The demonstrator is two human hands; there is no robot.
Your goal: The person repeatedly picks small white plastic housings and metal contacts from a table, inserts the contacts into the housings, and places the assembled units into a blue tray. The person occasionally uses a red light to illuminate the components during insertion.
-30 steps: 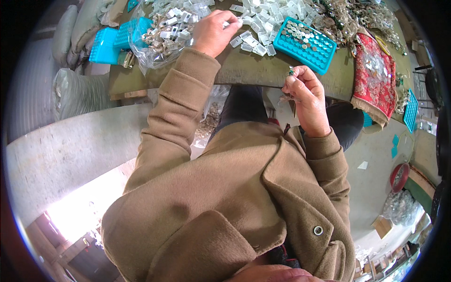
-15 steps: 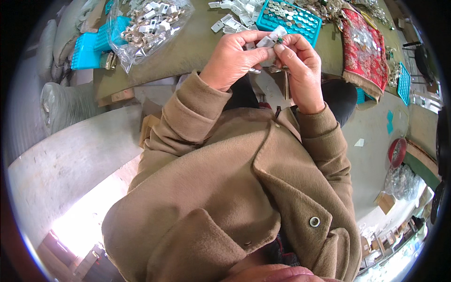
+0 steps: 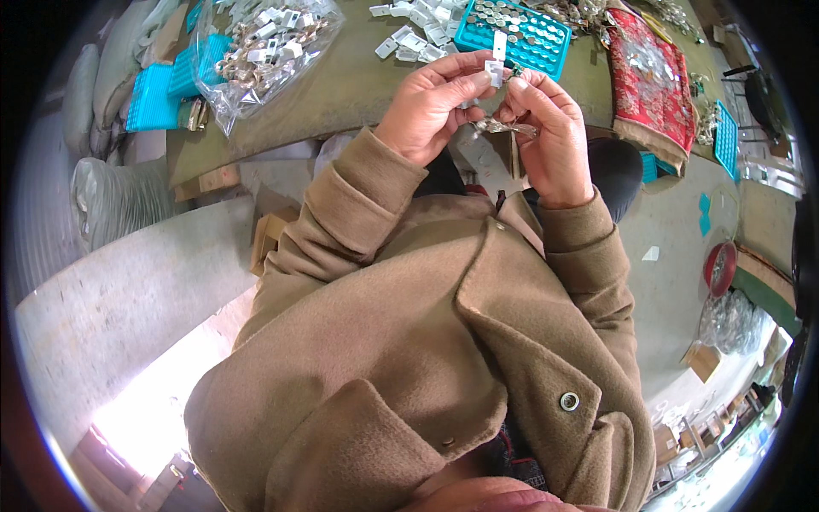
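Note:
Over the table's front edge, my left hand [image 3: 431,107] pinches a small white plastic casing [image 3: 495,70] between thumb and fingers; the casing stands upright, a narrow part pointing away from me. Close beside it on the right, my right hand [image 3: 550,124] is closed on a small green circuit board [image 3: 515,71], held by thumb and forefinger. A bundle of thin pale wire [image 3: 503,127] hangs below, between both palms. Whether the wire joins the board is hidden by the fingers. Just beyond my hands lies a blue tray [image 3: 556,66] bearing rows of round silvery discs.
White casings [image 3: 418,30] lie heaped left of the tray. Farther left is a clear bag [image 3: 230,107] of casings and wire, beside blue trays [image 3: 152,98]. A red patterned cloth [image 3: 636,111] with clear pieces drapes over the table [image 3: 358,94] at right. More wire bundles lie behind.
My hands have shifted slightly apart. The white casing has turned more upright in my left hand, and the wire bundle below my fingers is now in plain sight.

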